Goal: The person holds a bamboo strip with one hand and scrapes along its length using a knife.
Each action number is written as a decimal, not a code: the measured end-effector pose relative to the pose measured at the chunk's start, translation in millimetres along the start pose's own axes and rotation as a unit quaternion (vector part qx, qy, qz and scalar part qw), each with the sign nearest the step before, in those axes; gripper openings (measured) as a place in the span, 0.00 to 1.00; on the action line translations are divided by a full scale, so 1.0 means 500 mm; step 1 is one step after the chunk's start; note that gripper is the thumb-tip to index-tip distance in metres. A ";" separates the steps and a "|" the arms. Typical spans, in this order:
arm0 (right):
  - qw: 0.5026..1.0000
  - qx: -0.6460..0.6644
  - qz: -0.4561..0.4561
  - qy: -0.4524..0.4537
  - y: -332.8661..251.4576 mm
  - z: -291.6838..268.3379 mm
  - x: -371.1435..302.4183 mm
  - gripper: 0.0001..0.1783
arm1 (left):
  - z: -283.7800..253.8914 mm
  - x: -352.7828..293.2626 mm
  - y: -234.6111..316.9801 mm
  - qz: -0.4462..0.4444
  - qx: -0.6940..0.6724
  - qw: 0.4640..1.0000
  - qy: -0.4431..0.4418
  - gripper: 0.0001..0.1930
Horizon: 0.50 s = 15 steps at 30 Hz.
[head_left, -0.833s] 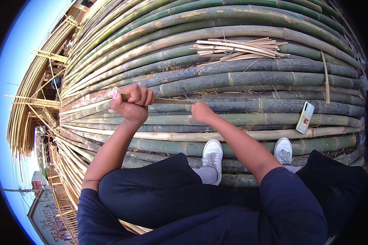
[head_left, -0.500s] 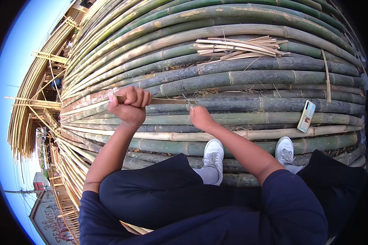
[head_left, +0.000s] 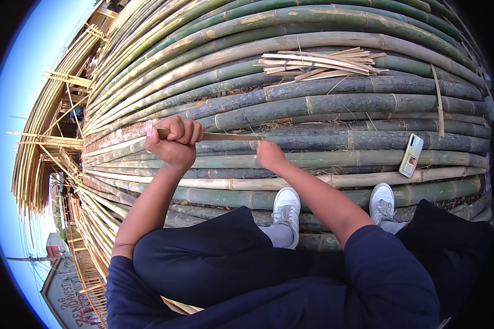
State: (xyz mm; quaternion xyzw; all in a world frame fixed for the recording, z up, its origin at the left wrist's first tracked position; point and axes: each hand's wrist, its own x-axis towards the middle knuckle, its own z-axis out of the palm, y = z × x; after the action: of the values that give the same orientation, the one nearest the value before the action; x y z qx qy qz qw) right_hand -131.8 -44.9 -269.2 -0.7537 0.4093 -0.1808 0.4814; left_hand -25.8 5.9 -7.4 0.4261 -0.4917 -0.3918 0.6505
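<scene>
My left hand (head_left: 174,141) is closed in a fist around a narrow bamboo strip (head_left: 230,136), whose near end pokes out by the thumb. The strip runs level to the right. At its far end is my right hand (head_left: 271,155), closed with a thin knife (head_left: 253,131) in it. Only a sliver of the blade shows, seen almost edge-on, and the handle is hidden in the fingers. Whether the right fingers also touch the strip, I cannot tell. Both hands are above the laid-out bamboo poles (head_left: 302,159).
A pile of split bamboo strips (head_left: 324,63) lies ahead on the poles. One loose strip (head_left: 438,101) and a phone (head_left: 410,156) rest at the right. My white shoes (head_left: 286,214) stand on the poles. A rack of upright-stacked poles (head_left: 41,137) is at the far left.
My right hand has shifted slightly to the right, and the knife blade has turned so that it looks thinner. The left hand and strip have stayed put.
</scene>
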 end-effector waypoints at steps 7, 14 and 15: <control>0.999 0.043 -0.030 -0.011 -0.061 -0.063 -0.044 0.24 | -0.019 -0.010 0.003 0.003 0.011 1.000 -0.011 0.26; 0.996 -0.033 0.069 -0.048 0.033 -0.007 -0.009 0.25 | 0.006 0.001 -0.003 0.005 0.004 0.999 -0.036 0.26; 0.991 -0.068 0.072 -0.087 0.045 -0.010 -0.005 0.25 | 0.010 0.001 -0.004 0.003 0.002 0.999 -0.045 0.27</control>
State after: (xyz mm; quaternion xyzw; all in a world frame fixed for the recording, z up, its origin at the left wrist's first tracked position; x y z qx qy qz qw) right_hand -146.6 -50.2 -286.0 -0.7661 0.4302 -0.0508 0.4747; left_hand -30.7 3.9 -8.3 0.4079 -0.5226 -0.4079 0.6278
